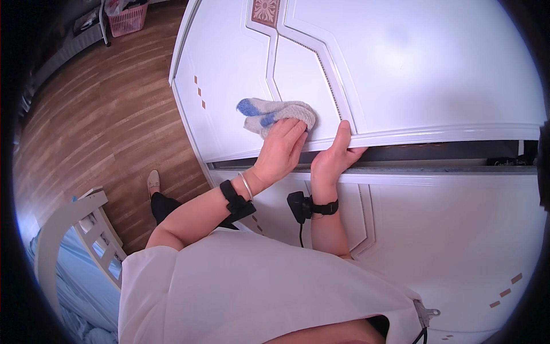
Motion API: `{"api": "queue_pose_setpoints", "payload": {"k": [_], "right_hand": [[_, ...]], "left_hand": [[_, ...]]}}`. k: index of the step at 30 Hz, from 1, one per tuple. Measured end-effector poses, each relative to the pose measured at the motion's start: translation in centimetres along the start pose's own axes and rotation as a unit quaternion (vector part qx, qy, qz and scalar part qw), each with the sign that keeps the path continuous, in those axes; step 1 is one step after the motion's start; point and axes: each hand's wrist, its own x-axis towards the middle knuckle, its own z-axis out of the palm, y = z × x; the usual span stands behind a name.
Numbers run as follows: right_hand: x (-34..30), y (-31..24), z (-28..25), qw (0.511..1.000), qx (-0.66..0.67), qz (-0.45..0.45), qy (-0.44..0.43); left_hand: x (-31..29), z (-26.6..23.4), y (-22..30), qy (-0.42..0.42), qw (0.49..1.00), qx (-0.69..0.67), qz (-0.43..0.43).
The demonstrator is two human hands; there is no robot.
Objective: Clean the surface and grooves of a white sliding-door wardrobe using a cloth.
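Observation:
My left hand [281,150] is pressed onto a bunched grey and blue knitted cloth [266,110], which lies against the front of a white panelled door [223,69]. The fingertips sink into the cloth's folds. To its right, my right hand [335,157] grips the near edge of that same door. Its thumb rests on the white face, while the other fingers are mostly hidden behind the edge. Both wrists carry black straps, and a silver bangle circles the left one.
A dark gap [435,153] separates the held door from another white door [447,223]. At the left are a wooden floor [109,120], a white bed frame [48,252] with blue bedding, and a pink basket [127,22]. My foot [153,180] stands on the floor.

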Motion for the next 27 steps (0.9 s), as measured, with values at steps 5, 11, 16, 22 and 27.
{"api": "queue_pose_setpoints", "payload": {"k": [5,11,16,22,27], "right_hand": [[0.3,0.3,-0.4,1.000,0.004,0.005,-0.012],[0.4,0.3,-0.2,1.000,-0.011,0.014,-0.002],[0.4,0.4,-0.4,1.000,0.002,0.014,-0.010],[0.3,0.0,-0.2,1.000,-0.004,0.016,0.000],[0.4,0.3,0.2,1.000,-0.002,0.002,0.003]], "left_hand": [[1.9,-0.6,-0.6,0.007,0.999,0.032,0.013],[0.9,-0.2,-0.4,0.012,1.000,-0.008,0.001],[2.0,-0.4,-0.7,0.024,0.999,0.012,0.034],[2.2,-0.6,-0.3,0.010,1.000,0.008,0.020],[0.5,-0.2,-0.7,-0.016,0.999,0.023,0.025]]}}
